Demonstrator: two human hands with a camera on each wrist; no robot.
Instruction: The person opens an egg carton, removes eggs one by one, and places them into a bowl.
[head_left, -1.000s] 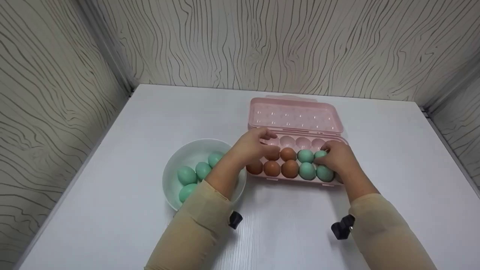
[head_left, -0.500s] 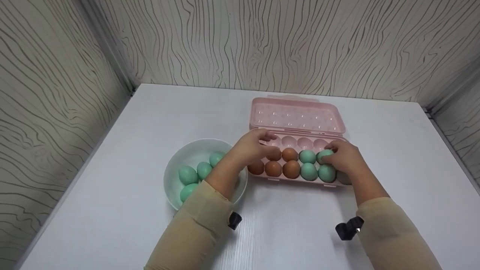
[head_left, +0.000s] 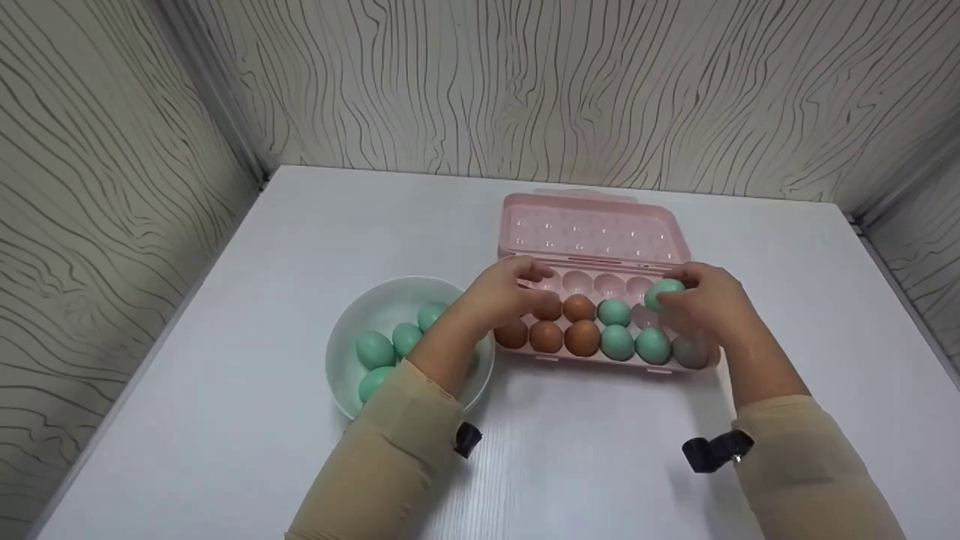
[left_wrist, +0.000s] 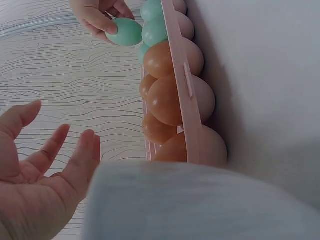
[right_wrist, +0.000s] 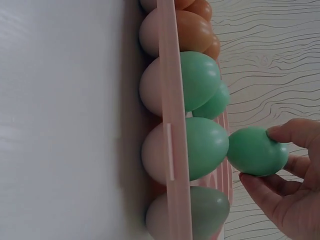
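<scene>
A pink egg carton [head_left: 600,360] lies open on the white table, its lid [head_left: 592,225] folded back. My right hand [head_left: 709,304] pinches a green egg [head_left: 663,295] between thumb and fingers, raised above the carton's right part. In the right wrist view that egg [right_wrist: 256,151] shows beyond the front-row eggs. A bare cup [head_left: 643,316] shows below it in the middle row. Brown eggs [head_left: 582,337] fill the left of the front rows, with green eggs [head_left: 617,343] beside them. My left hand [head_left: 504,292] hovers over the carton's left end, fingers apart and holding nothing.
A white bowl [head_left: 409,288] with several green eggs [head_left: 374,349] stands left of the carton, partly hidden under my left forearm. A greyish-green egg [head_left: 688,352] sits at the carton's front right corner. The back row shows bare pink cups [head_left: 577,283]. Patterned walls [head_left: 480,90] surround the table.
My right hand has lifted the green egg out of its middle-row cup and moved it up and slightly right. My left hand has stayed in place.
</scene>
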